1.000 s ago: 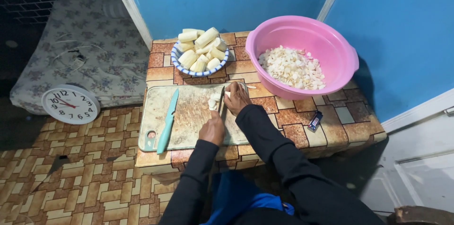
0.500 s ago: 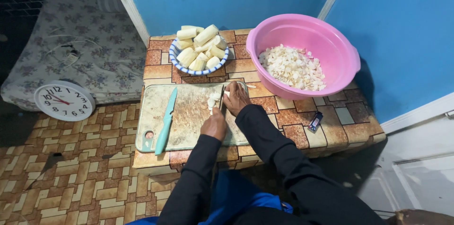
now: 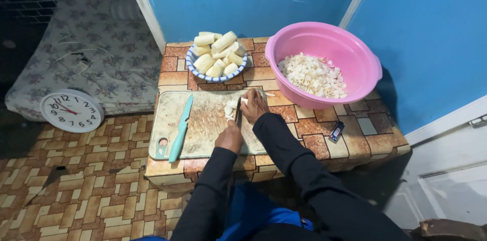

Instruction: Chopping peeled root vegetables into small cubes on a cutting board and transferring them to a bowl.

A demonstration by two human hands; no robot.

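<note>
On a low patterned table [image 3: 314,134] lies a worn cutting board [image 3: 203,124]. The left hand [image 3: 229,137] is closed around the handle of a knife [image 3: 237,114] whose blade points away, toward the far edge of the board. The right hand [image 3: 253,105], fingers curled together, presses on a small heap of pale cut pieces [image 3: 231,109] just beside the blade. A teal knife [image 3: 181,127] lies loose on the left part of the board. Beyond the board stands a blue-rimmed plate [image 3: 195,67] of peeled pale chunks [image 3: 217,53]; to its right a pink basin [image 3: 324,43] holds chopped bits [image 3: 314,75]. A wall clock [image 3: 71,110] lies on the floor at left
</note>
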